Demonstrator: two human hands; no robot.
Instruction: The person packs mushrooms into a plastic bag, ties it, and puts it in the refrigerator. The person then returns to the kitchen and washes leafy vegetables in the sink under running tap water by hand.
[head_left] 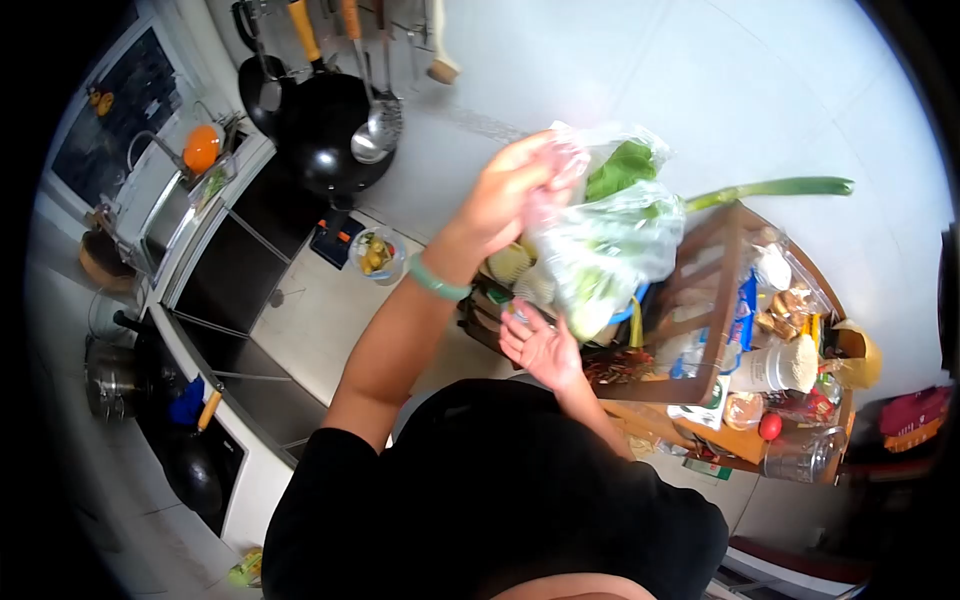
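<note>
My left hand [515, 195], with a pale green bangle [438, 281] on its wrist, is closed on the gathered top of a clear plastic bag [622, 240]. Green leafy vegetables [622, 170] show inside, with a pale stem end at the bottom. My right hand [540, 350] is palm up just below the bag's lower end, fingers apart and holding nothing. I cannot tell whether it touches the bag. Behind the bag, a long green onion [770, 188] sticks out over a brown slatted rack [712, 310].
A shelf unit [735, 440] at right carries jars, packets and a red tomato [770, 427]. Woks [330, 125] and ladles [370, 140] hang on the wall. A small bin [378, 255] with scraps stands on the floor. At left are a counter, sink [165, 225] and stove.
</note>
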